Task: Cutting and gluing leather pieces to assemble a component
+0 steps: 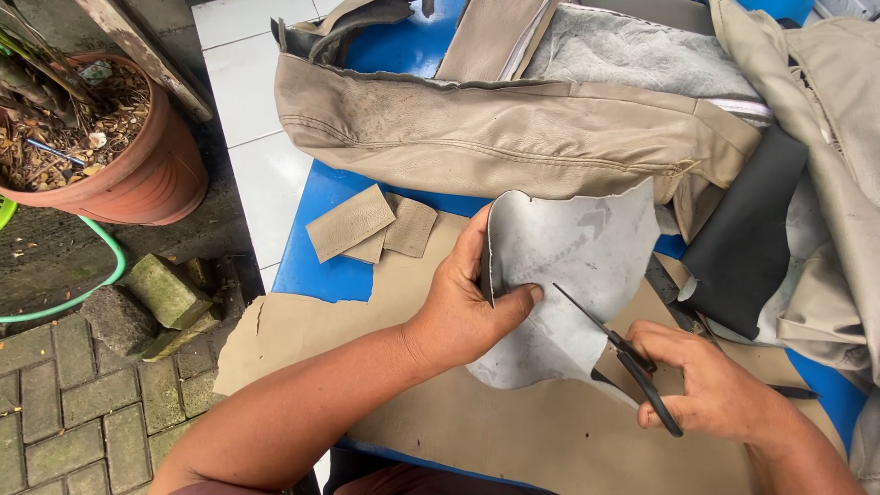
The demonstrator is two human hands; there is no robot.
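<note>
Outdoors, beside paving bricks and white tiles, a blue table (321, 266) carried a heap of upholstery offcuts. Nearest the camera, a tan sheet (513, 431) lay flat across the table's front edge. Over it, the left hand (458, 312) pinched a grey piece (568, 266) between thumb and fingers, its grip closed on the piece's left edge and holding it up, curled, above the sheet. The right hand (710, 390) gripped the black scissors (623, 357), fingers through the handles, blades parted and the tip laid against the grey piece near its middle.

Left of the hands, three small tan patches (371, 225) lay overlapping, partly on the sheet. Farther back sat a big tan cover (513, 137), a black strip (747, 247) and more tan fabric at right. A clay pot (137, 156) stood on the ground at far left, near a green hose (96, 275).

The left thumb looked close to the blades' line, so a nick seemed possible if the cut ran that way. Because the piece was held curled in the air, the cut could also wander off course or tear.
</note>
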